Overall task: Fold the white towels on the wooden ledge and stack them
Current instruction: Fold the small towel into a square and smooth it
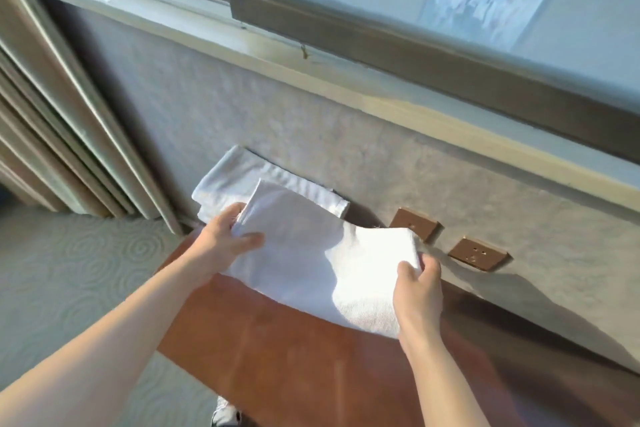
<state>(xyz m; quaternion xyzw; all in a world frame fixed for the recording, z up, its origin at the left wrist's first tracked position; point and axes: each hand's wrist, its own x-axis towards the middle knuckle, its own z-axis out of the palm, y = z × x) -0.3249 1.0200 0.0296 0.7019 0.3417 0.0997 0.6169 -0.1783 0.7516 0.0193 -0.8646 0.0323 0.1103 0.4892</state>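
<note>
A folded white towel (311, 253) is held just above the wooden ledge (277, 350). My left hand (225, 243) grips its left edge, thumb on top. My right hand (419, 284) pinches its right edge near the far corner. Behind it, at the ledge's far left end against the wall, lies another folded white towel (235, 173); the held towel overlaps its near right part.
Two brown wall sockets (415, 227) (478, 253) sit on the grey wall just right of the towels. A window sill (311, 69) runs above. Curtains (52, 114) hang at the left, over patterned carpet (69, 270). A shoe (225, 414) shows below the ledge.
</note>
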